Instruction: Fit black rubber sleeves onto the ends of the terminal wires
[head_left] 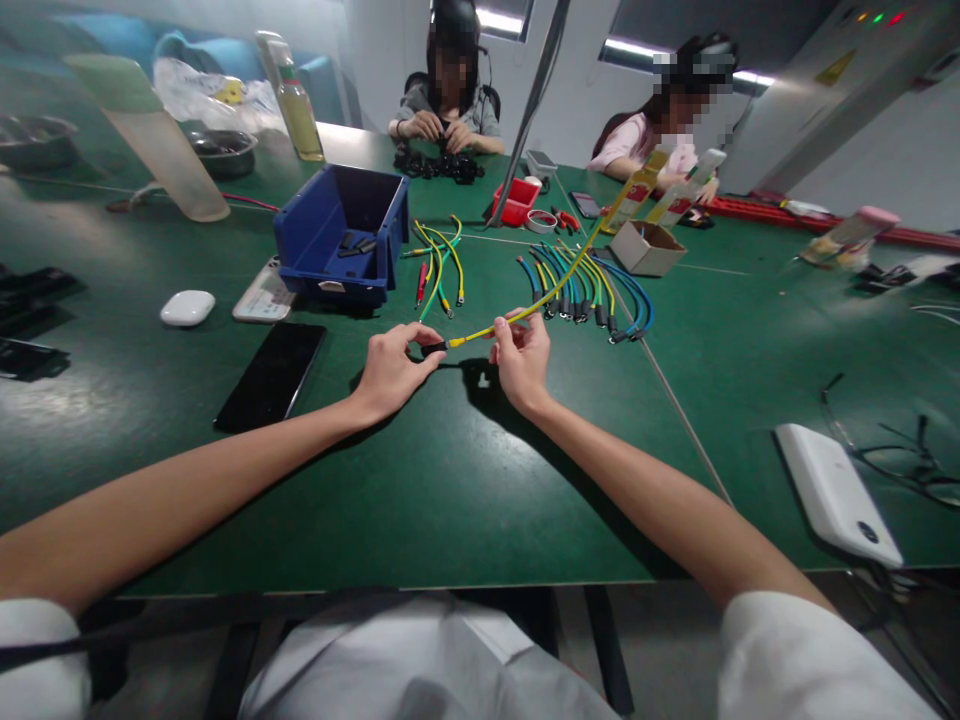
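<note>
Between my hands is a yellow-green wire [564,285], its far end rising to the upper right. My left hand [391,372] pinches a black sleeve [433,349] at the wire's near end. A little along from it, my right hand [523,362] has thumb and fingers closed on the wire. Just beyond my hands lies a loose bunch of yellow and green wires [459,272] with metal lugs. To the right is a row of blue and yellow-green wires [581,290], several with black sleeves at their near ends. A blue bin [330,285] holds a few black sleeves [356,245].
A black phone [271,378], a white earbud case [187,308] and another phone [264,292] lie left. At right are a white power bank [836,495] and glasses [911,460]. Behind stand a small cardboard box [646,250] and red bin [517,203]. Two people sit opposite.
</note>
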